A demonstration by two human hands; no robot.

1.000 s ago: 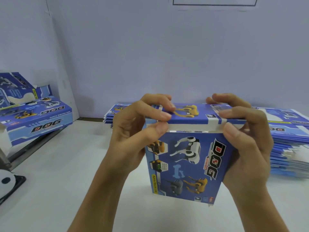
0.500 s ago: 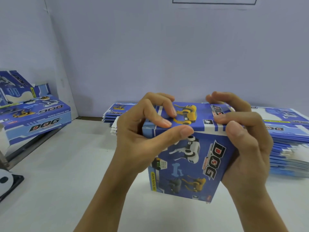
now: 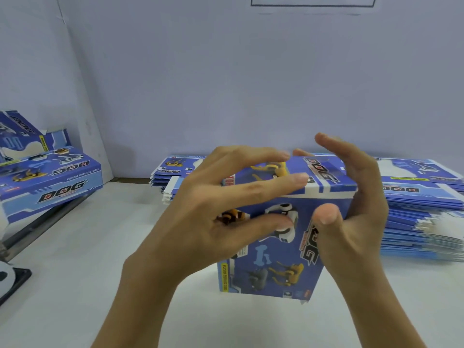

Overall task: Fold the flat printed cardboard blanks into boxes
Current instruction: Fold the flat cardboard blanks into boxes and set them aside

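box upright on table | left hand fingers straight, across its top | right hand fingers straight, at its side

Two bare hands, left hand and right hand, are flanking one upright blue printed cardboard box; one stack of flat blue blanks is lying along the white tabletop's far edge, and two folded blue boxes are sitting at its left edge.

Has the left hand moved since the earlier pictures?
Yes. The left hand has opened: its fingers, before curled over the box top edge, now stretch straight toward the right, across the box front, measured against the stack of flat blanks behind.
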